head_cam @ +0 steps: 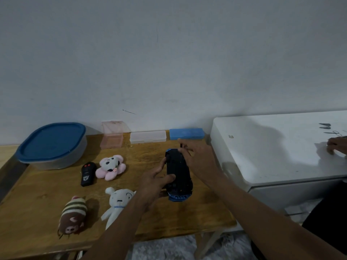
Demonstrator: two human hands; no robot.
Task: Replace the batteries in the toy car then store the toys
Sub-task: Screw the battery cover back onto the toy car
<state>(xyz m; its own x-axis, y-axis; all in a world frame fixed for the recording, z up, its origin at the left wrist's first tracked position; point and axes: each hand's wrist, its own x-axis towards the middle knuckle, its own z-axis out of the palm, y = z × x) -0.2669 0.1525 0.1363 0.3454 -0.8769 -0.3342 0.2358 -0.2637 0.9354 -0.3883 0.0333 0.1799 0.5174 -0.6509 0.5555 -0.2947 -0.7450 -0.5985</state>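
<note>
The left hand point(155, 178) had its grip closed round the upturned toy car point(178, 171). The right hand point(199, 158) pinched a thin dark tool point(181, 145) at the car's far end.

The blue plastic toy car point(178, 171) is held centre-frame, between the black remote control point(87, 174) leftward and the white cabinet point(272, 147) rightward.

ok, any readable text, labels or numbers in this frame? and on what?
No text can be read.
remote control: white mark on its lower half, too blurred to read.
blue case: faint pattern on the lid, no legible words.
toy car: dark underside, nothing legible.
</note>
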